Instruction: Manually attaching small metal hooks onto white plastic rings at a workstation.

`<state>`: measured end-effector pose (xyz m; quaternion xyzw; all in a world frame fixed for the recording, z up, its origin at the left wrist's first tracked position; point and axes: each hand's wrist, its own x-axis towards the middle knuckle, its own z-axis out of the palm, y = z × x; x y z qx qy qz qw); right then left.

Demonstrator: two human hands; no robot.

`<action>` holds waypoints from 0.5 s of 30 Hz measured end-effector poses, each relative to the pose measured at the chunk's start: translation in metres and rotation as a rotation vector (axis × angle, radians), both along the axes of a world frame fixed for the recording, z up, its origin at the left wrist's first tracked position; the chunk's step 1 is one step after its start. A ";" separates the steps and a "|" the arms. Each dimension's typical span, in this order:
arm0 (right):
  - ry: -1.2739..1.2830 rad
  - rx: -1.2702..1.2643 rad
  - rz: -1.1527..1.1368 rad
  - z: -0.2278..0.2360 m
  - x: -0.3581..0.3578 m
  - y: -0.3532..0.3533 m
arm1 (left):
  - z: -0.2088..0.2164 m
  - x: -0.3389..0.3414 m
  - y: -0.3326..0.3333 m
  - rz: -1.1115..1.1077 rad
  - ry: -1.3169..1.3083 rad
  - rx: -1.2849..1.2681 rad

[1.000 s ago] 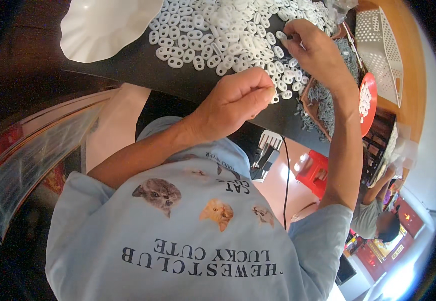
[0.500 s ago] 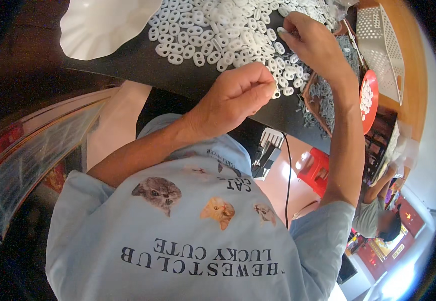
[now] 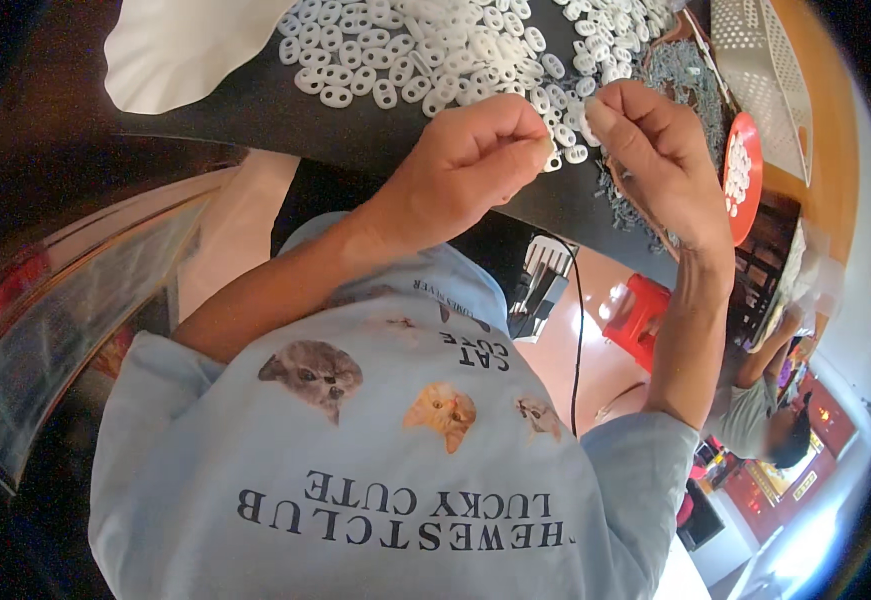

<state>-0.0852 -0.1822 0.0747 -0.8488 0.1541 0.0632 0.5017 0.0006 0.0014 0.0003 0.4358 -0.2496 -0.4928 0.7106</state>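
Note:
My left hand (image 3: 475,150) is curled into a loose fist over the near edge of the dark table (image 3: 355,130). It pinches a small white oval ring (image 3: 552,160) at its fingertips. My right hand (image 3: 660,165) is close beside it on the right, thumb and fingers pressed together. I cannot see anything between them. A wide heap of the same white rings (image 3: 435,50) lies on the table just beyond both hands.
A white sheet (image 3: 185,40) lies at the table's far left. Small grey metal parts (image 3: 680,75) are heaped at the right, next to a white perforated basket (image 3: 755,50) and a red round lid (image 3: 740,175). Below stand a red stool (image 3: 645,310) and another person (image 3: 765,420).
My right hand has come back from the ring heap, down toward my left hand. The left hand has risen slightly, and the two are now close together.

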 end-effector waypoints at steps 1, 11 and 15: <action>-0.001 0.002 -0.006 -0.001 -0.002 0.000 | -0.001 0.000 0.000 -0.006 -0.001 0.002; -0.028 0.004 0.075 0.001 -0.005 0.007 | 0.000 0.002 0.001 -0.065 0.013 -0.053; -0.048 -0.018 0.104 0.001 -0.005 0.009 | -0.003 0.000 -0.001 -0.052 -0.034 -0.072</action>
